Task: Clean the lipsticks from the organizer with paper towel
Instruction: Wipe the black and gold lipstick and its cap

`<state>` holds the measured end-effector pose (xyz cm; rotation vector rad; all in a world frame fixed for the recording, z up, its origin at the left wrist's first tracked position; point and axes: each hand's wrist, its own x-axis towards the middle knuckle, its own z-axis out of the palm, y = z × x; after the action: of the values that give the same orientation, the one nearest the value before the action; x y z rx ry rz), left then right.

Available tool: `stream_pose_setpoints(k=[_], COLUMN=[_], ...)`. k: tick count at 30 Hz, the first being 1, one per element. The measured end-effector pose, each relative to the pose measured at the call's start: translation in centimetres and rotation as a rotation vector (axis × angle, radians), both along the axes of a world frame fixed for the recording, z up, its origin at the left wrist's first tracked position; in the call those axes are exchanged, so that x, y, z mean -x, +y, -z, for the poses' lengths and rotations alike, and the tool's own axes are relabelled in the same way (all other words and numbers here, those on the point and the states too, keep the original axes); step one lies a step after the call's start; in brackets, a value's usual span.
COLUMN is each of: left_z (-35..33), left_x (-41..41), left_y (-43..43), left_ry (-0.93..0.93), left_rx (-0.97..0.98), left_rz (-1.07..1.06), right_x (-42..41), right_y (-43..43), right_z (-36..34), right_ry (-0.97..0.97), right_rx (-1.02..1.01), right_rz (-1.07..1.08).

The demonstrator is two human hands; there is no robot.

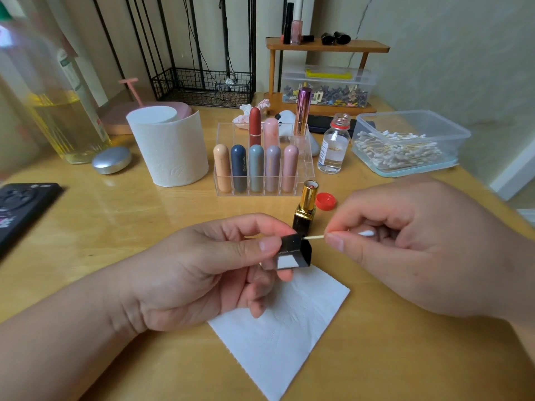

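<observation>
- Light wooden table (115, 221) pushed against a pale wall, pretty cluttered at the back.
- Our left hand (208, 264) pinches the black lipstick cap (293, 253) between thumb and fingertips, open end facing right.
- Our right hand (405, 244) pinches a cotton swab (315, 236) between thumb and forefinger, other fingers curled in. Its far tip sits right at or just inside the cap's mouth, so we'd say we're cleaning out the cap.
- The uncapped lipstick (305, 208) stands upright just behind the cap, in front of the clear organizer (305, 169).
- A flat paper towel sheet (283, 328) lies under our hands and looks clean, with the roll (170, 146) left of the organizer.
- Progress, honestly: early-ish, we think. One lipstick is out and in pieces, and eight more (256, 166) sit in the organizer. We can't tell which of those are already wiped. The crumpled tissues (246, 110) behind look used, so maybe some.
</observation>
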<state>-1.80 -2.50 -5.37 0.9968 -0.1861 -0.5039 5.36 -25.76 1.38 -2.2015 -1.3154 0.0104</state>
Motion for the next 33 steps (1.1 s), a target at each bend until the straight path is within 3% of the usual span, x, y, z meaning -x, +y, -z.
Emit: stream_pose_setpoints(k=[8,17,23,33], left_z=[-0.23,-0.41,-0.5,-0.55], left_x=[-0.01,0.19,0.26,-0.02], left_y=[0.12,-0.09,-0.31,-0.14], left_ry=[-0.006,0.017,-0.032,0.029], left_rx=[-0.082,-0.065,-0.117,-0.037], left_rz=[0.036,-0.033,-0.032,-0.046], right_x=[-0.24,-0.02,0.18,0.62], right_y=[-0.23,-0.31,-0.1,0.03], right_z=[0.19,0.11,-0.03,-0.39], right_ry=[0.075,0.256,0.151,-0.006], right_rx=[0.088,0.024,-0.033,0.019], right_rz=[-0.002,-0.113,-0.086,0.0])
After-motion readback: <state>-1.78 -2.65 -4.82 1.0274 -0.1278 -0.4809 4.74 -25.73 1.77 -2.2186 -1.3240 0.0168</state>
